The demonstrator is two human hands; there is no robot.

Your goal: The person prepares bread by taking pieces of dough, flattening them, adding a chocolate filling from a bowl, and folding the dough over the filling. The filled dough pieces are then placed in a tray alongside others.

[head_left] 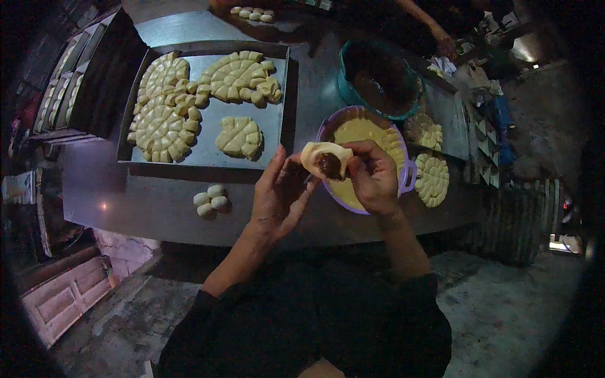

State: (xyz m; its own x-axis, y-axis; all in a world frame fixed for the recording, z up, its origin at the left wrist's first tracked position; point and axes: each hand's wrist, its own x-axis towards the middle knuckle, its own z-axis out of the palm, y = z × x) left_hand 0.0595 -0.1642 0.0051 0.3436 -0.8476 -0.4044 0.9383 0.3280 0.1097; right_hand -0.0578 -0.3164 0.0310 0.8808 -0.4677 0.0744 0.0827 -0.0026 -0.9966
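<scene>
In front of my chest, my right hand (376,179) pinches the right edge of a flattened piece of dough (310,157). A dark brown lump of filling (328,165) sits in its middle, uncovered. My left hand (280,192) is cupped at the dough's left side, thumb up and fingers apart; whether its fingertips touch the dough, I cannot tell. Beneath the dough and my right hand stands a purple basin (411,177) with pale yellow contents. On the table left of my left hand lie several small dough balls (211,200).
A metal tray (208,165) at the far left bears several scored dough clusters. Behind the purple basin is a teal basin (345,88) with brown contents. More scored dough (432,181) lies at the right. Another person's arm (432,26) reaches in at the far right.
</scene>
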